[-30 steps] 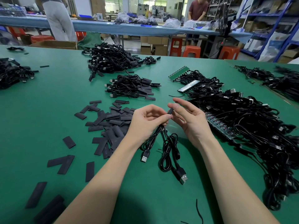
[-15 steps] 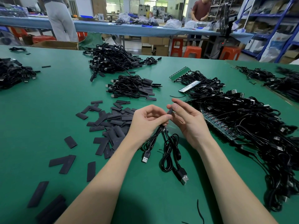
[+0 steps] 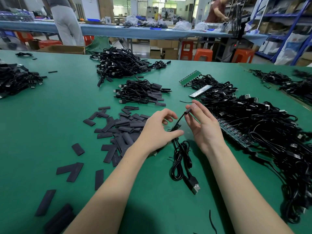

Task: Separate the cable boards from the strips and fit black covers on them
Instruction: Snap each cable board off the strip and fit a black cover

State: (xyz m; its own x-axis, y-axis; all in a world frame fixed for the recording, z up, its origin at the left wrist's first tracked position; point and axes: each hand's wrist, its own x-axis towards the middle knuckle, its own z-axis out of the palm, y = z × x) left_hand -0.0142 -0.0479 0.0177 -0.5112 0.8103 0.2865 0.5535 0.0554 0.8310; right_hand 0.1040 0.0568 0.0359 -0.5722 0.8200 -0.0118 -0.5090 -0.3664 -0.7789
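The right hand (image 3: 202,127) pinches the tip of a thin cable (image 3: 179,119) between thumb and fingers, lifting that end up and away. The left hand (image 3: 157,130) grips the cable's bundled part lower down, its other fingers loosely spread. The held stretch slants from lower left to upper right between the two hands. The loose black covers (image 3: 118,127) lie on the green bench (image 3: 50,115) just left of the left hand, so that hand looks nearer for fetching one.

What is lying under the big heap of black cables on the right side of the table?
Under the heap of black cables a green strip of boards pokes out at its near-left edge, on the green table. How far it reaches beneath, and whether more strips lie there, is covered.
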